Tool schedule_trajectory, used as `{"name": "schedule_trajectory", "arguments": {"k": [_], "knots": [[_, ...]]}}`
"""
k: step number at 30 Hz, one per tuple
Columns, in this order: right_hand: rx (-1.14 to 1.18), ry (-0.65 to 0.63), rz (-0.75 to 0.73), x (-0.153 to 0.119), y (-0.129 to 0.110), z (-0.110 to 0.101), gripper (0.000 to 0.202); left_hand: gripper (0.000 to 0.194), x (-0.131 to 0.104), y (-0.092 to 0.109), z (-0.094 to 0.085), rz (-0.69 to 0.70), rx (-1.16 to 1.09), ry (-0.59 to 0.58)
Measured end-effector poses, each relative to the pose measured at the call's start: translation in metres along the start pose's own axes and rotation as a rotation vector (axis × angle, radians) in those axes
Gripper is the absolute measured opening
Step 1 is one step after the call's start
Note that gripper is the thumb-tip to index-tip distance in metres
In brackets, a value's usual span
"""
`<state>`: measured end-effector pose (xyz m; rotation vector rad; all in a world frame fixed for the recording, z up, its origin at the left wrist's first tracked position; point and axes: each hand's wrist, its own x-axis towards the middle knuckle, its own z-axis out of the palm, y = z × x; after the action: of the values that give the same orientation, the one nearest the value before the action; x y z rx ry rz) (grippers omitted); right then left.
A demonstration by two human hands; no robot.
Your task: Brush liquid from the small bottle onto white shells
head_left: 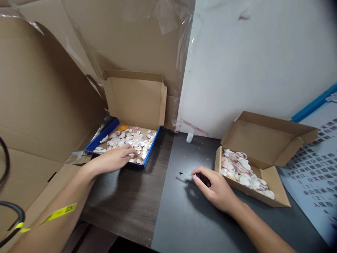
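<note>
My left hand (118, 159) reaches over the front of a blue-edged box (152, 147). Its fingers are bent and a little apart, right above or touching small white seashells (135, 142); no shell shows clearly in its grip. An orange shell (123, 128) lies at the back of that box. Over the grey board, my right hand (216, 188) is closed round the dark handle of a small brush (188, 174). The thin stem and black tip of the brush point left. Behind it, a small whitish bottle (189, 137) stands by the wall.
To the right, an open cardboard box (252, 193) holds larger seashells (237, 167). A printed sheet (313, 175) lies beyond it. Cardboard panels (39, 88) rise on the left, a white wall (250, 63) behind. A black cable (15, 207) hangs at the left edge.
</note>
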<state>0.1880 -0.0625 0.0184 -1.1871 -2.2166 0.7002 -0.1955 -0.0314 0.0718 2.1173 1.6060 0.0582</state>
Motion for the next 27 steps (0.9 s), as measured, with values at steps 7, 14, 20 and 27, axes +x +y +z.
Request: {"name": "schedule_trajectory", "arguments": {"k": [7,14,20,27], "knots": [[0.005,-0.003,0.011,0.000,-0.002,-0.001,0.018,0.038,0.004,-0.004,0.007,0.047,-0.116,-0.010],[-0.001,0.002,0.015,0.000,0.000,0.000,0.018,0.030,0.006,-0.002,0.013,0.060,-0.109,0.024],[0.010,0.001,0.009,0.000,-0.001,0.000,0.018,0.017,0.004,0.003,0.009,0.021,-0.131,0.044],[0.022,0.003,0.011,-0.001,-0.001,-0.001,0.017,0.015,0.009,-0.004,0.001,0.027,-0.140,0.189]]}}
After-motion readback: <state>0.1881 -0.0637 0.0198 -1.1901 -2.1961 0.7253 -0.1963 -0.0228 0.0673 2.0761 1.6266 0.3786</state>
